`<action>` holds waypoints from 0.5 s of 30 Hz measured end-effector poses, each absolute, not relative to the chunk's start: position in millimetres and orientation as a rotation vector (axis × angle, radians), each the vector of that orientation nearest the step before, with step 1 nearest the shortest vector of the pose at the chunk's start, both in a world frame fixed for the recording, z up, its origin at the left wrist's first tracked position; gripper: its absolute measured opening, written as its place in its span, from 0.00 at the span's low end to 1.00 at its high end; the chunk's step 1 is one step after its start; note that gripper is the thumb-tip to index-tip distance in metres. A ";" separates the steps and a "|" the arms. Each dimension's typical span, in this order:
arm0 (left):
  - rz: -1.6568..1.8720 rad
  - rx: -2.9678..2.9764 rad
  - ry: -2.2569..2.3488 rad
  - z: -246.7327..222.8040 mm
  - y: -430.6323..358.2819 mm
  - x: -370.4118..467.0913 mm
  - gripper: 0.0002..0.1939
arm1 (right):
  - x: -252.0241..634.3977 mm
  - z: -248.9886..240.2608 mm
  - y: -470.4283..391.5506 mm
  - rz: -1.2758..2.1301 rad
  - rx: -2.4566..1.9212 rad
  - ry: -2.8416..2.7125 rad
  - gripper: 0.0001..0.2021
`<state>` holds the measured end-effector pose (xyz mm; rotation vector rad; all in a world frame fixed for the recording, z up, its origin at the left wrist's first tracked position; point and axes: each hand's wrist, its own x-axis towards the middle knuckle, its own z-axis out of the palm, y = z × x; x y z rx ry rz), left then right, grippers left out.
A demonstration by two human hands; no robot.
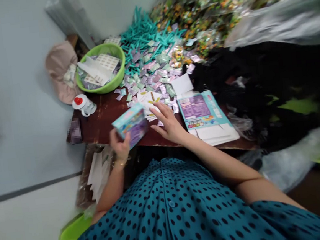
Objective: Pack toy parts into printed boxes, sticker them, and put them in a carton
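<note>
A teal and purple box [131, 125], slightly blurred, is held tilted above the front edge of the dark red table. My left hand [120, 144] grips it at its lower left side. To the right of the box, my right hand [168, 123] has its fingers apart, with nothing held, just in front of printed white cards [147, 100]. Flattened teal and purple cartons [197, 110] lie stacked right of my right hand. Small pink, green and purple packets [152, 76] are scattered behind the cards.
A green basket [103, 90] holds white sheets at the back left, near a lidded white cup [84, 105]. Turquoise sticks [141, 33] and wrapped orange-green items [195, 19] are heaped behind. Black material [273, 76] covers the right side.
</note>
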<state>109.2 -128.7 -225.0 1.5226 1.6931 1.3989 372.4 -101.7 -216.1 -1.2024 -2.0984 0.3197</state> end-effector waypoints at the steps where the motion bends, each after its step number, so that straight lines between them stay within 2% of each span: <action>1: 1.476 1.609 1.853 -214.5 -132.3 98.0 0.32 | 383.7 -226.1 -108.9 0.301 -1.316 -2.053 0.30; 3: 1.428 1.922 2.132 -194.1 -130.8 74.2 0.36 | 412.5 -250.9 -125.1 0.266 -1.620 -1.969 0.32; 5: 1.070 2.118 2.273 -184.7 -118.9 60.2 0.37 | 442.3 -276.5 -141.9 0.258 -1.971 -1.856 0.38; 8: 0.523 2.089 2.278 -199.5 -94.1 69.2 0.38 | 468.9 -303.5 -160.6 0.284 -2.326 -1.705 0.45; 11: 0.333 2.041 2.212 -228.6 -75.1 91.6 0.34 | 467.7 -306.1 -166.0 0.282 -2.405 -1.718 0.39; 15: 0.405 2.069 2.216 -246.5 -63.7 110.5 0.33 | 462.9 -272.5 -157.5 0.414 -2.334 -1.774 0.28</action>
